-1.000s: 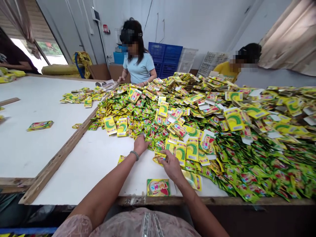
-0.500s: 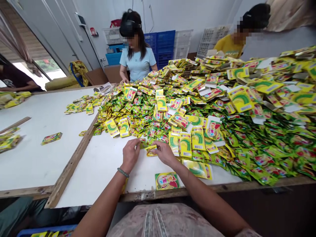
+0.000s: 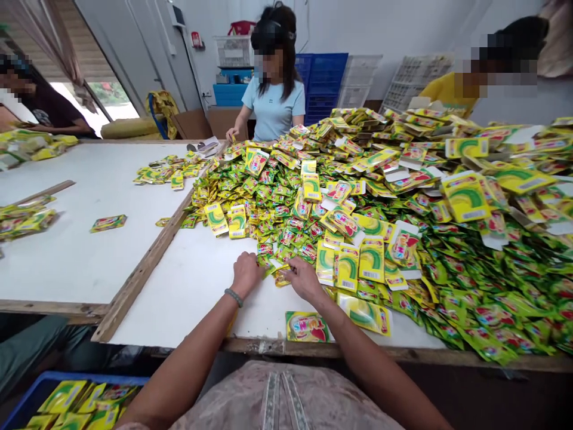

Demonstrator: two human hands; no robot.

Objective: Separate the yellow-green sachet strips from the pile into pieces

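My right hand [image 3: 305, 279] pinches a small yellow carton [image 3: 282, 277] just above the white tabletop, at the near edge of the sachet heap. A whitish patch, perhaps an end flap, shows at its top. To its left, my left hand [image 3: 249, 273] has its fingers curled together against the green and yellow sachets [image 3: 286, 236]. What those fingertips grip is hidden. A flat carton with TWINS lettering [image 3: 307, 326] lies by the front edge beneath my right wrist. Another yellow carton [image 3: 364, 313] rests beside my right forearm. Several flat cartons [image 3: 347, 266] lie on the heap right of my hands.
A wooden strip [image 3: 147, 269] divides the white tabletop [image 3: 183, 280]. Loose cartons pile high at the right. A blue crate [image 3: 27, 391] of filled packs stands below at left. Co-workers are across the table: one in a light blue shirt [image 3: 277, 110], one in yellow, one far left.
My left hand has drawn back slightly from the heap, then closed in beside the carton. The right hand keeps hold of the carton, now turned with a whitish patch showing. The camera view has shifted.
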